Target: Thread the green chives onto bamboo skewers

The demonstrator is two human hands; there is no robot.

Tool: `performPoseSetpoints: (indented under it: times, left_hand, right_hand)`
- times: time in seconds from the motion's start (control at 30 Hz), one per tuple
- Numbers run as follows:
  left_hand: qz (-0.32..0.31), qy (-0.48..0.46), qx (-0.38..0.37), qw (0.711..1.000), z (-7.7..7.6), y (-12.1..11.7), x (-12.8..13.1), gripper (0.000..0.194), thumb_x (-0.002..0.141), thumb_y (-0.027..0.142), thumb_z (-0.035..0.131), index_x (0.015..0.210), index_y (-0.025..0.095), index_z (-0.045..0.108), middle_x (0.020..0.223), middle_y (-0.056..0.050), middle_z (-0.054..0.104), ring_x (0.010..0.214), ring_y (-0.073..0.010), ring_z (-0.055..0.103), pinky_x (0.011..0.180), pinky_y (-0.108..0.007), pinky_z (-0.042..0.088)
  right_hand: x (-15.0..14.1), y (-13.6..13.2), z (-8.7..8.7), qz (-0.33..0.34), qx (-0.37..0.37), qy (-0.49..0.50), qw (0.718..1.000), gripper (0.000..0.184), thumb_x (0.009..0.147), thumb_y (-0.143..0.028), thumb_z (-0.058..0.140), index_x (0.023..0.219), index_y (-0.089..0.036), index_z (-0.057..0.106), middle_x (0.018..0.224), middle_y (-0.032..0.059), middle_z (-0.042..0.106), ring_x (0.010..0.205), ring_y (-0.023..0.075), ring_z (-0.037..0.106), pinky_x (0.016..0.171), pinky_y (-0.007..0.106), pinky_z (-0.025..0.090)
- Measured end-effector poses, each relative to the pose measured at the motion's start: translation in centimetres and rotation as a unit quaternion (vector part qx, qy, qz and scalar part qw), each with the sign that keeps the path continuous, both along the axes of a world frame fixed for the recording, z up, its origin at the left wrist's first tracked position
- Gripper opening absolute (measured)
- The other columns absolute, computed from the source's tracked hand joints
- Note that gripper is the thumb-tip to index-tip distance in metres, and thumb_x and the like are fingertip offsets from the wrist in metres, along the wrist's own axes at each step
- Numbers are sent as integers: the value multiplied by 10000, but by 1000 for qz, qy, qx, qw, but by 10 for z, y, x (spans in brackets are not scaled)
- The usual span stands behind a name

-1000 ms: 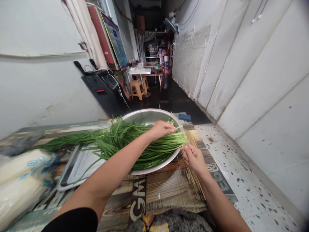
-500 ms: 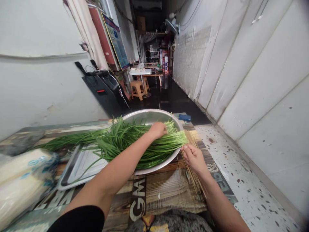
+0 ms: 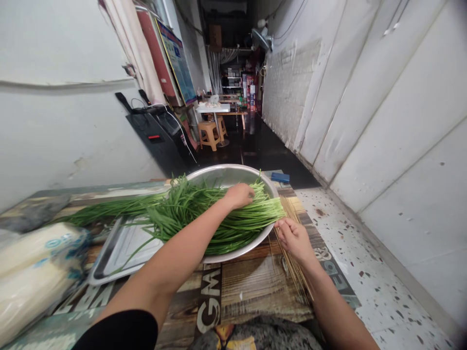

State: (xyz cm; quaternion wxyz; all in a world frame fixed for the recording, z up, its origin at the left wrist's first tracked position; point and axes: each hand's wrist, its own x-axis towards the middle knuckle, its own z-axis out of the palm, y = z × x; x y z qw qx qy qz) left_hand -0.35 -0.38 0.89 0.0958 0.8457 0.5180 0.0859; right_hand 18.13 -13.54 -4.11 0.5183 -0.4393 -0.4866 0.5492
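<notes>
A wide steel bowl (image 3: 222, 176) on the table holds a long bundle of green chives (image 3: 189, 214) that spills left over its rim. My left hand (image 3: 239, 195) rests on the chives near their cut ends, fingers curled into the stalks. My right hand (image 3: 294, 238) lies just right of the bowl, fingers pinched on thin bamboo skewers (image 3: 292, 265) that lie in a loose pile on the table.
A flat steel tray (image 3: 116, 250) sits left of the bowl under the chive tips. A wrapped white package (image 3: 32, 272) lies at the far left. A blue object (image 3: 280, 178) is behind the bowl. Beyond the table a dark corridor with stools runs back.
My left hand slid a little leftwards along the chives from their cut ends. My right hand stayed on the skewers.
</notes>
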Motion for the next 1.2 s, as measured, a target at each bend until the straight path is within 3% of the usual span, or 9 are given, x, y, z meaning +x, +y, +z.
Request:
performPoseSetpoints:
  times: [0.17,0.3,0.37,0.5,0.63,0.83,0.9,1.03,1.2]
  left_hand:
    - [-16,-84,-24,996,-4,3,-1,174,651,184,577,754,175,717,762,-31,692,710,-158,610,671,-225,436]
    - [9,-238,-108,965,-10,8,-4,200,683,165,557,826,138,694,767,-25,705,660,-125,629,656,-213,460]
    - [11,-255,-147,956,-10,9,-7,226,684,164,579,873,131,700,754,-29,710,655,-126,640,667,-216,468]
    - [2,-146,-147,978,1,6,-13,295,631,192,658,914,139,721,730,-29,714,710,-156,646,665,-216,452]
    - [-11,-29,-139,990,12,3,-17,218,644,226,647,825,152,744,782,-42,722,736,-162,638,627,-210,418]
    - [-18,8,-138,990,16,3,-22,175,640,237,639,771,204,751,729,-4,719,692,-138,624,588,-197,383]
    - [-8,-25,-120,992,18,1,-21,157,639,242,638,742,207,751,703,6,714,681,-136,620,590,-196,386]
    - [6,-190,-81,978,18,-5,-9,201,692,301,608,754,171,747,759,-17,721,737,-151,631,683,-211,439]
    - [23,-325,-147,934,10,-12,7,270,646,276,671,861,123,728,702,-42,714,680,-147,639,726,-247,482]
  right_hand:
    - [0,-1,2,6,-7,12,1000,309,789,-461,546,771,-153,526,420,-110,302,326,26,198,314,161,148]
    - [-1,-2,4,3,-5,6,1000,306,796,-454,543,767,-150,525,424,-104,321,335,24,202,320,159,146]
    - [-1,-2,5,3,-5,4,1000,303,799,-452,540,766,-152,524,425,-105,316,335,25,203,321,159,149]
    - [0,-2,5,3,-4,-1,1000,310,795,-462,537,765,-154,531,425,-105,314,329,29,209,318,166,157]
    - [0,0,2,3,-5,3,1000,309,793,-460,540,772,-151,533,424,-105,321,331,29,206,319,166,153]
    - [0,1,1,13,-5,9,1000,314,788,-467,546,769,-154,524,420,-113,292,336,28,191,323,163,145]
    - [1,0,1,10,-3,2,1000,316,795,-467,540,771,-152,529,426,-110,295,339,30,196,325,164,152]
    - [2,-1,0,8,1,-8,1000,312,812,-463,526,784,-153,539,438,-102,310,344,35,211,327,169,163]
    - [1,-1,0,6,7,-8,1000,308,820,-460,521,789,-155,539,433,-103,306,342,37,204,329,174,156]
